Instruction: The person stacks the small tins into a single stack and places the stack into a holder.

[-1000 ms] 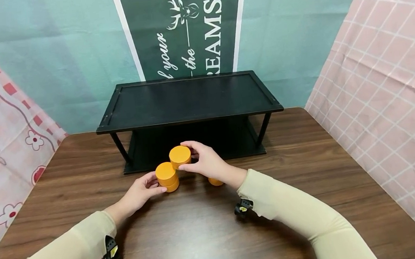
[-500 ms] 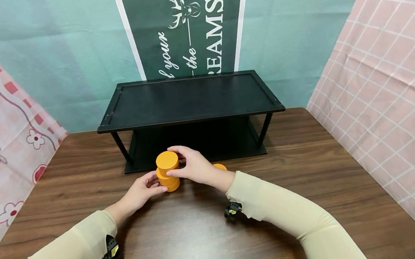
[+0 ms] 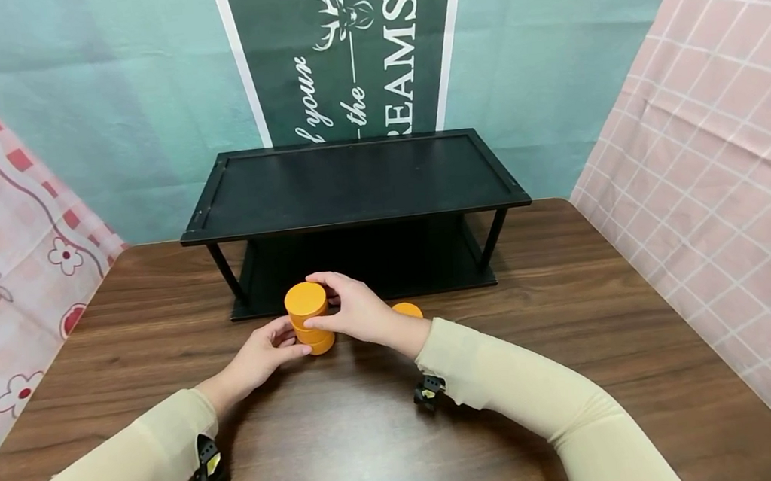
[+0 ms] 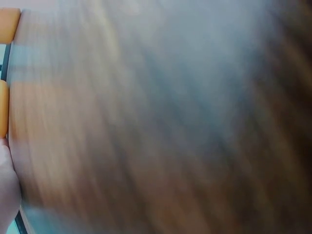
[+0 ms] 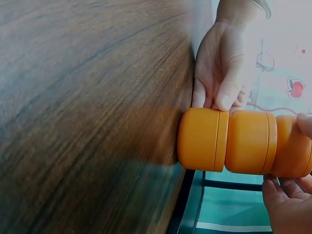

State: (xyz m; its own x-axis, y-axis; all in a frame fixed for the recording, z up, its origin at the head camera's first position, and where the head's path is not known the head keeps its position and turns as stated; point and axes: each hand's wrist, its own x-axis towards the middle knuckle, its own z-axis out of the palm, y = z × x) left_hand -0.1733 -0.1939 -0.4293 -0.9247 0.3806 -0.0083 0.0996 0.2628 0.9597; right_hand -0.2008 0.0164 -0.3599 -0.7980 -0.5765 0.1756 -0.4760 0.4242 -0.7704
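Three orange round lidded jars form a stack on the table, drawn sideways in the right wrist view: bottom jar, middle jar and top jar. My right hand grips the top jar between thumb and fingers, its base against the middle jar's lid. Lower down, my left hand steadies the stack from the left, thumb in front and fingers behind at the bottom jar's lid. Another orange jar sits right of the stack, partly hidden behind my right wrist. Most of the left wrist view is blurred.
Just behind the stack stands a black two-tier shelf on the wooden table. A teal cloth hangs behind it. Patterned pink cloths close off the left and right sides.
My right hand has carried the top jar left and set it onto the two stacked jars. The jar to the right shows more now. My left hand has stayed put.
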